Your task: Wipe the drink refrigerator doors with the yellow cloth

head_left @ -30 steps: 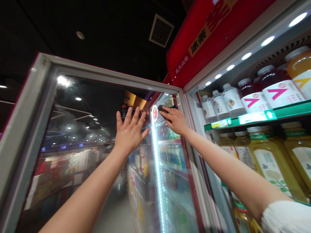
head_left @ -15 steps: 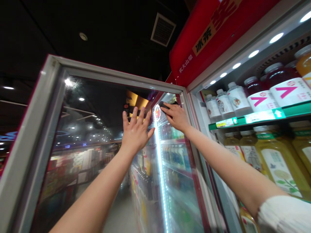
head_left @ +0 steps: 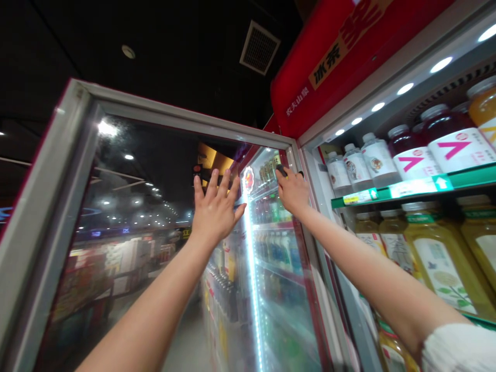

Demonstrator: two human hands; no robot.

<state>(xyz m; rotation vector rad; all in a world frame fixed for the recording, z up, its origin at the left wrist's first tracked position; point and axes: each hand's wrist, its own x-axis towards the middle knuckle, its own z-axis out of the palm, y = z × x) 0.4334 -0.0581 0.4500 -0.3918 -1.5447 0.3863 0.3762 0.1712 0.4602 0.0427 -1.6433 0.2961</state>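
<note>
A glass cooler door (head_left: 155, 119) with a grey frame stands open on the left. My left hand (head_left: 215, 209) lies spread at the glass, fingers apart and holding nothing. Near the hinge-side upper corner of the glass, my right hand (head_left: 295, 192) is closed on a small dark object (head_left: 281, 169), which it holds against the pane. Most of that object is hidden by the fingers, so I cannot make out what it is. Reflections of lights and shelves cover the glass.
To the right, the red-topped cooler (head_left: 310, 93) holds bottles on two shelves with green price strips (head_left: 411, 186). Dark red bottles (head_left: 414, 150) stand above yellow ones (head_left: 445, 253). A vent (head_left: 260, 47) is in the dark ceiling.
My right hand has slid to the right along the top of the glass with the dark object. My left hand has stayed nearly in place, and the door has swung or shifted slightly left in view.
</note>
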